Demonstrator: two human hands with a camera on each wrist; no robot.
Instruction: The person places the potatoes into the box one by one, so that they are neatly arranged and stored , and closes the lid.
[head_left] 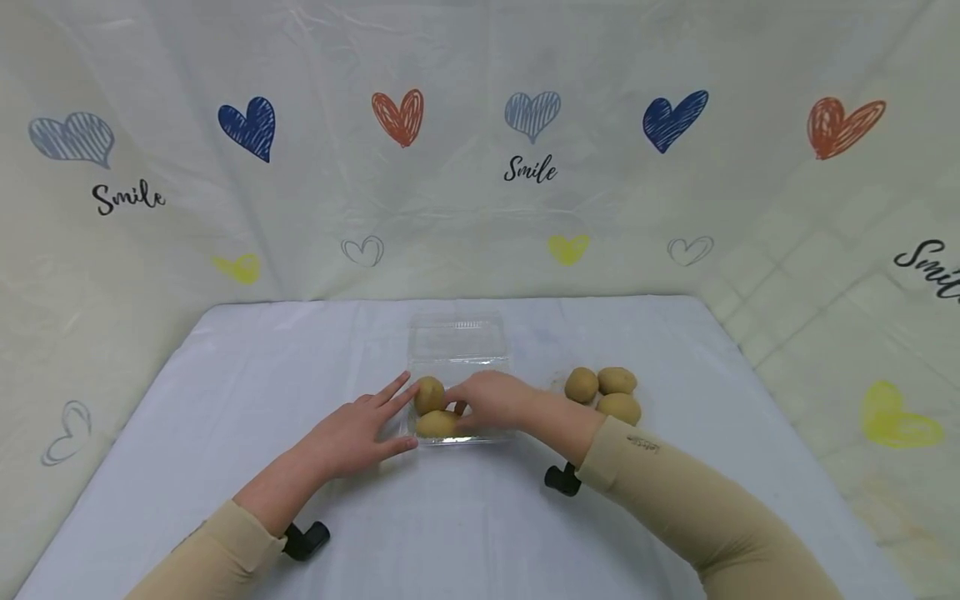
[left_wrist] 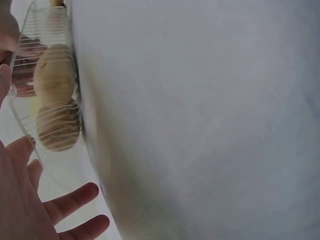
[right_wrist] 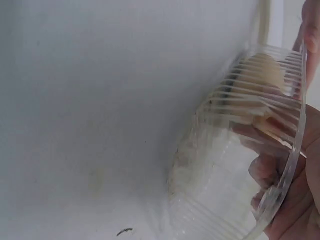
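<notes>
A clear plastic box (head_left: 459, 342) lies with its lid raised at the back. Two potatoes sit at its left end: a rear potato (head_left: 430, 395) and a front potato (head_left: 437, 424), also seen through the ribbed wall in the left wrist view. My right hand (head_left: 491, 400) reaches into the box from the right, thumb and fingers bent at the right end of the front potato; its curled fingers (right_wrist: 265, 170) show through the wall in the right wrist view. My left hand (head_left: 352, 433) spreads its fingers at the box's left side, a fingertip close by the rear potato.
On the white-covered table (head_left: 465, 525), right of the box, lie three more potatoes: a left one (head_left: 581, 385), a back one (head_left: 617, 380) and a front one (head_left: 619, 408). My right forearm passes just in front of them. A patterned cloth backdrop (head_left: 450, 192) stands behind the table.
</notes>
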